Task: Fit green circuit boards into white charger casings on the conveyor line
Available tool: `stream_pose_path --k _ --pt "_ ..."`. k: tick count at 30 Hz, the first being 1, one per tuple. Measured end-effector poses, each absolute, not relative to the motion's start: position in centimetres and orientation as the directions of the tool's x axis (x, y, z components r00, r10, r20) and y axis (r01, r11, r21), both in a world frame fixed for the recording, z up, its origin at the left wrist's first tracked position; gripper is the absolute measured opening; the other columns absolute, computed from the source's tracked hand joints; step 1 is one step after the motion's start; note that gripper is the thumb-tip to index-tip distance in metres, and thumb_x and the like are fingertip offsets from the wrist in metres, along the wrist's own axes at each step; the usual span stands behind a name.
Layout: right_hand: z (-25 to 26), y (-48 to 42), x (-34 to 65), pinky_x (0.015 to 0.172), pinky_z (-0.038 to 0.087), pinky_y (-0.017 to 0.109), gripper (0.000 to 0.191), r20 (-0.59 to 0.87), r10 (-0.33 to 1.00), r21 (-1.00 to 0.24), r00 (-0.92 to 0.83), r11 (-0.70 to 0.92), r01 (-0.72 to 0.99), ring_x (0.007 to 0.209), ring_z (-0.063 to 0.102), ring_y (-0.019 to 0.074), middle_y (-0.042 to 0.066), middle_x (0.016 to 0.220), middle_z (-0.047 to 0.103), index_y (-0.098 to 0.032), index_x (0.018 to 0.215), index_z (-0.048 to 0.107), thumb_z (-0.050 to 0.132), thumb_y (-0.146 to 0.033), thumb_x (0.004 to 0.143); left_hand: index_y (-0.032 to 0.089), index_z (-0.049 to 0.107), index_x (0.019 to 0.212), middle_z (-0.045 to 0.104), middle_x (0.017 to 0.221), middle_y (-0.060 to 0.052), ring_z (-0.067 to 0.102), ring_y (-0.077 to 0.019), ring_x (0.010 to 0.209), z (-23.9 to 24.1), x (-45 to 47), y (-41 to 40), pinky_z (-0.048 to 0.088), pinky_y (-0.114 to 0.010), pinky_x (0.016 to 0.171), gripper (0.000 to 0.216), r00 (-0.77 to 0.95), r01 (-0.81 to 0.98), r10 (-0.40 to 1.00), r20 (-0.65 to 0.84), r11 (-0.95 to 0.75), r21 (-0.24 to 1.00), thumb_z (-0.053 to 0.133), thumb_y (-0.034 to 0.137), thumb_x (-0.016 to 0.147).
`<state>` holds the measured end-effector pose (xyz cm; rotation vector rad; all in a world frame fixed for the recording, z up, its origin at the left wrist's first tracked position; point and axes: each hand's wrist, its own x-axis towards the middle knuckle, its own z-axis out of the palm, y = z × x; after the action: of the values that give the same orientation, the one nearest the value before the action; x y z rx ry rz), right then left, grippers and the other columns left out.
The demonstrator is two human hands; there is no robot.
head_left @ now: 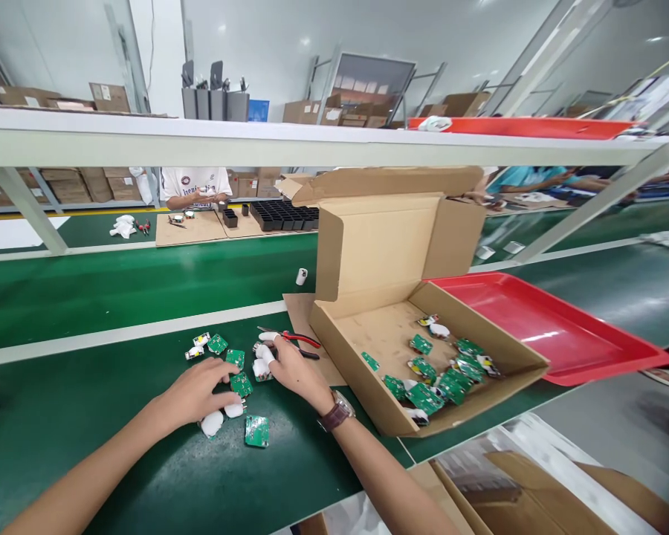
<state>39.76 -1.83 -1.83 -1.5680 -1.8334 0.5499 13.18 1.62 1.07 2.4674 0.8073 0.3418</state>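
Observation:
My left hand [198, 390] reaches over the green work surface, its thumb and fingers apart. Just beyond its fingertips is a green circuit board [241, 384], with another board [235, 359] above it. White rounded pieces [212, 423] lie under and beside the thumb. White covers are on fingertips of my right hand [295, 371], which wears a watch [337, 411]. Those fingers close on a circuit board with a white part [262, 370]; its grip is partly hidden. Red-handled cutters [301, 339] lie beside this hand. A loose board [257, 431] sits nearer me.
An open cardboard box [362, 379] holding several circuit boards stands to the right, against a red tray [535, 319]. A shelf [256, 145] crosses overhead. A small white cylinder [302, 276] stands beyond the divider. Across the bench, a person [195, 186] works near black trays [284, 215].

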Motion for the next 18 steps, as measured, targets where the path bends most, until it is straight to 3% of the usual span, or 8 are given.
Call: stream_pose_path --k 4,8,12,15,18 --pt "-1.8 -1.9 39.5 0.092 0.058 0.037 0.045 0.220 0.971 -0.688 -0.090 0.220 0.691 0.101 0.072 0.0229 0.009 0.108 0.076 -0.019 0.130 0.062 0.047 -0.003 0.090 0.025 0.066 0.126 0.068 0.112 -0.007 0.071 -0.0250 0.092 0.8 14.3 1.9 0.056 -0.036 0.080 0.034 0.732 0.544 0.675 0.092 -0.661 0.517 0.070 0.039 0.096" --pt "-2.0 -2.8 38.9 0.107 0.052 0.042 0.045 0.280 0.952 -0.669 -0.122 0.285 0.687 0.119 0.066 0.0252 0.011 0.123 0.070 -0.021 0.130 0.063 0.049 -0.005 0.092 0.025 0.061 0.130 0.062 0.112 -0.004 0.069 -0.0214 0.085 -0.3 15.6 1.8 0.059 -0.036 0.078 0.042 0.672 0.531 0.734 0.102 -0.573 0.624 0.074 0.030 0.090" --pt "-2.9 -3.5 38.9 0.110 0.051 0.045 0.059 0.324 0.942 -0.669 -0.086 0.293 0.683 0.122 0.065 0.0235 0.011 0.129 0.065 -0.022 0.143 0.054 0.044 -0.001 0.089 0.025 0.060 0.127 0.060 0.102 -0.001 0.065 -0.0181 0.081 -0.4 15.8 1.6 0.061 -0.034 0.077 0.042 0.685 0.414 0.711 0.162 -0.562 0.716 0.072 0.019 0.087" --pt "-3.3 -3.6 39.2 0.111 0.051 0.047 0.071 0.344 0.936 -0.666 -0.074 0.299 0.683 0.124 0.063 0.0232 0.011 0.134 0.063 -0.023 0.152 0.046 0.042 0.002 0.085 0.026 0.059 0.131 0.060 0.104 -0.003 0.064 -0.0190 0.088 0.2 15.8 0.8 0.060 -0.035 0.082 0.041 0.720 0.347 0.650 0.244 -0.642 0.684 0.063 0.014 0.092" --pt "-3.1 -3.6 39.1 0.109 0.053 0.044 0.068 0.354 0.931 -0.657 -0.088 0.315 0.685 0.119 0.065 0.0215 0.011 0.130 0.064 -0.023 0.149 0.050 0.040 0.002 0.087 0.026 0.059 0.137 0.061 0.112 -0.008 0.064 -0.0224 0.102 0.7 16.2 -0.5 0.058 -0.038 0.093 0.038 0.775 0.256 0.517 0.362 -0.782 0.568 0.048 0.013 0.103"
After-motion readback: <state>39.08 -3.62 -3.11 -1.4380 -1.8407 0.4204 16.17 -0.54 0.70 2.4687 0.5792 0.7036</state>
